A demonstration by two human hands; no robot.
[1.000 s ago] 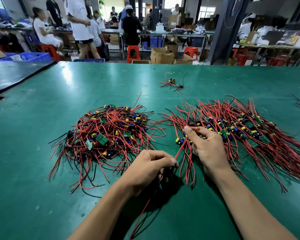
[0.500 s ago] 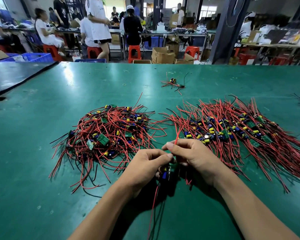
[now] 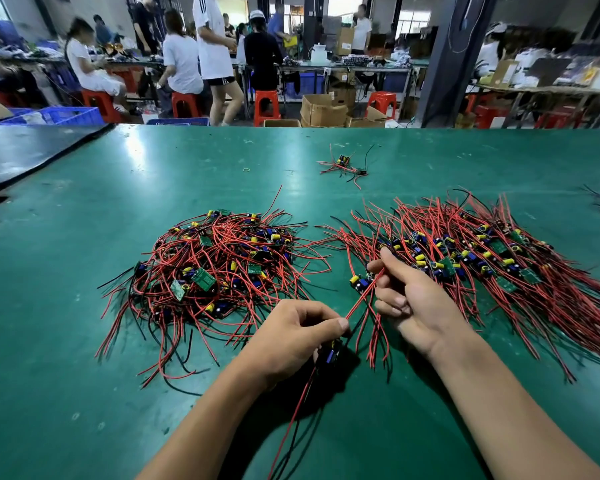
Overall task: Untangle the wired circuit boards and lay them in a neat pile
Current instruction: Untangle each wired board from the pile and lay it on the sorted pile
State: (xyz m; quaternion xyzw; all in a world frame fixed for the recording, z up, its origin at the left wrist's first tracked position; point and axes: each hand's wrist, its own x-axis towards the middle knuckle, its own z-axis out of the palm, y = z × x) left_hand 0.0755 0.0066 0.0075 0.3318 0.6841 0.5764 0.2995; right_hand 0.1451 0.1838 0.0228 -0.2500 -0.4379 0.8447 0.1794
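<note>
Roughly half done, I judge: a sorted pile (image 3: pixel 492 258) lies toward the tabletop's (image 3: pixel 84 341) right edge, and a tangled heap (image 3: pixel 215 268) mid-tabletop awaits. Near the front edge, the left hand (image 3: pixel 291 337) grips one board (image 3: pixel 330 355). The right hand (image 3: pixel 413 299) pinches a red wire (image 3: pixel 361 299) stretched between them.

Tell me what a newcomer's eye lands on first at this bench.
Two sprawling masses of red-wired circuit boards dominate the green table: a tangled heap left of centre and a combed-out pile on the right. In front, the left hand and right hand pinch one red wire stretched between them.
</note>
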